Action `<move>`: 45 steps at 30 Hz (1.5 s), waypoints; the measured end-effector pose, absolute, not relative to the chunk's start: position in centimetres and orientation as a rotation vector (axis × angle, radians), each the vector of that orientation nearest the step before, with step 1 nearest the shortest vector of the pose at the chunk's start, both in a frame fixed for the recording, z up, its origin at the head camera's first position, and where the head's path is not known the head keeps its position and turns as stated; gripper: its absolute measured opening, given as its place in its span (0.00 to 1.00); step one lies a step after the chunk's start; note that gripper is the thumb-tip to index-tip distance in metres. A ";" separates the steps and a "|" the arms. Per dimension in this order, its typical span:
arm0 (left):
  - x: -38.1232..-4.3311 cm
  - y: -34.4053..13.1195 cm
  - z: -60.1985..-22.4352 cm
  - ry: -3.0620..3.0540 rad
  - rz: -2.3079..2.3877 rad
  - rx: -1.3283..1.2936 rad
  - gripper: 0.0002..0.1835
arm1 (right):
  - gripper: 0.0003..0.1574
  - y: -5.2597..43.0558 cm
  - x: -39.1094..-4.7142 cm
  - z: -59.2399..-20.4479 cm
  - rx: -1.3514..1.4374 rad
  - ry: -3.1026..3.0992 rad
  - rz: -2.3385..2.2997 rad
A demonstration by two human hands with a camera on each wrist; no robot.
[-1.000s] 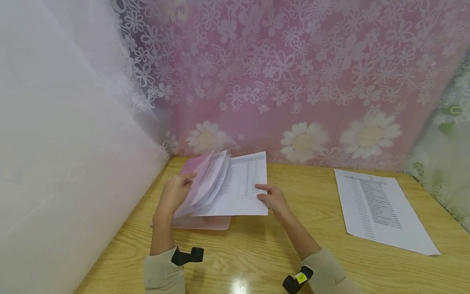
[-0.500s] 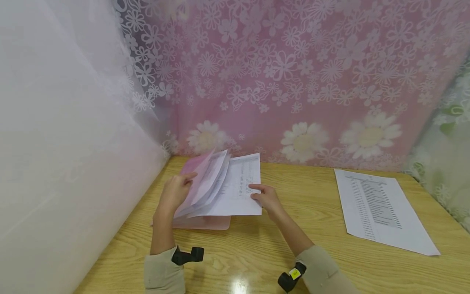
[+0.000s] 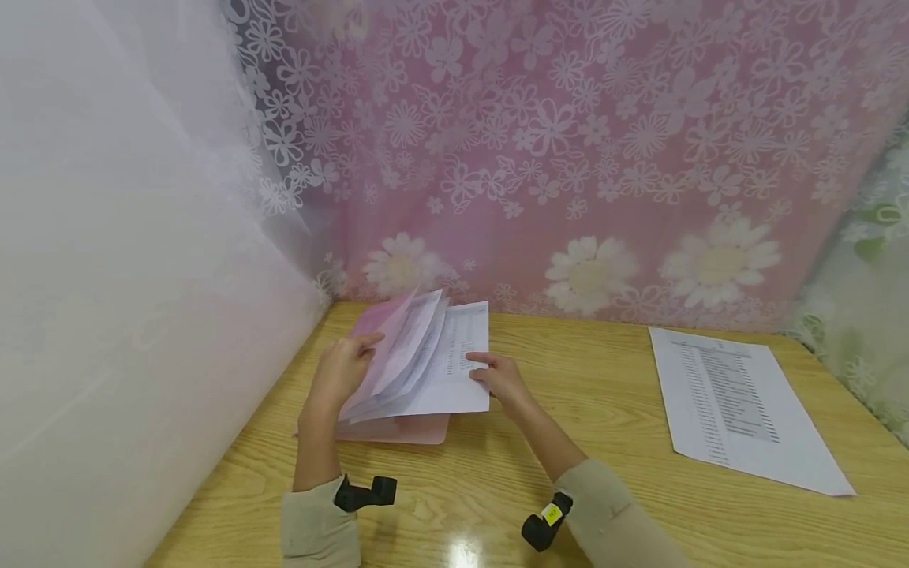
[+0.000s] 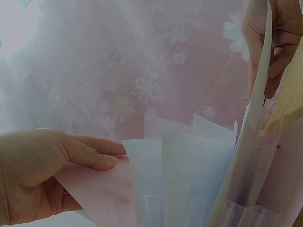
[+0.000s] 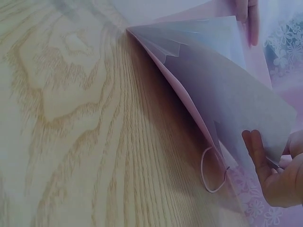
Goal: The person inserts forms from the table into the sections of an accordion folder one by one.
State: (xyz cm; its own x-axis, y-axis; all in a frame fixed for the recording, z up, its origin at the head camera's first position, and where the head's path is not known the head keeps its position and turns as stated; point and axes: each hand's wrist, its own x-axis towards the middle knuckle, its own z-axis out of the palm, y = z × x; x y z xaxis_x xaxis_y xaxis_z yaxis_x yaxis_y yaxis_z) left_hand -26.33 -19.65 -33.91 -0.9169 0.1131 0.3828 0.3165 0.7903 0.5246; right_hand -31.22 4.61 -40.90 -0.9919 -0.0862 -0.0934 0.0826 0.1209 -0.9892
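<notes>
A pink folder [image 3: 419,430] lies on the left part of the table, its cover and inner leaves lifted into a fan. My left hand [image 3: 342,371] pinches the raised pink cover [image 4: 104,189] between thumb and fingers. With its thumb and fingers, my right hand [image 3: 503,380] holds the right edge of a white printed sheet [image 3: 454,383]. This sheet's left part is hidden among the clear leaves [image 4: 180,175]. In the right wrist view, the sheet [image 5: 236,94] bows upward above the folder's lower cover. A thin elastic loop [image 5: 202,175] hangs from the folder's edge.
Another printed sheet [image 3: 746,410] lies flat at the right of the wooden table [image 3: 604,505]. A pink flowered curtain [image 3: 568,142] hangs behind the table, and a whitish sheet of curtain [image 3: 142,252] closes off the left side.
My right hand has moved left with the printed sheet, so less of the sheet shows outside the folder. My left hand stays in place on the raised cover.
</notes>
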 end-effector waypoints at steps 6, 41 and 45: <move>-26.3 -19.6 -33.8 -2.657 -0.878 -0.327 0.15 | 0.23 3.4 -31.4 -41.2 -0.045 2.254 -1.989; -26.4 -19.8 -33.8 -2.652 -0.905 -0.322 0.16 | 0.22 3.2 -31.1 -42.3 -0.134 2.148 -2.077; -26.3 -19.7 -33.9 -2.652 -0.919 -0.326 0.16 | 0.23 3.0 -31.1 -42.5 -0.162 2.138 -2.075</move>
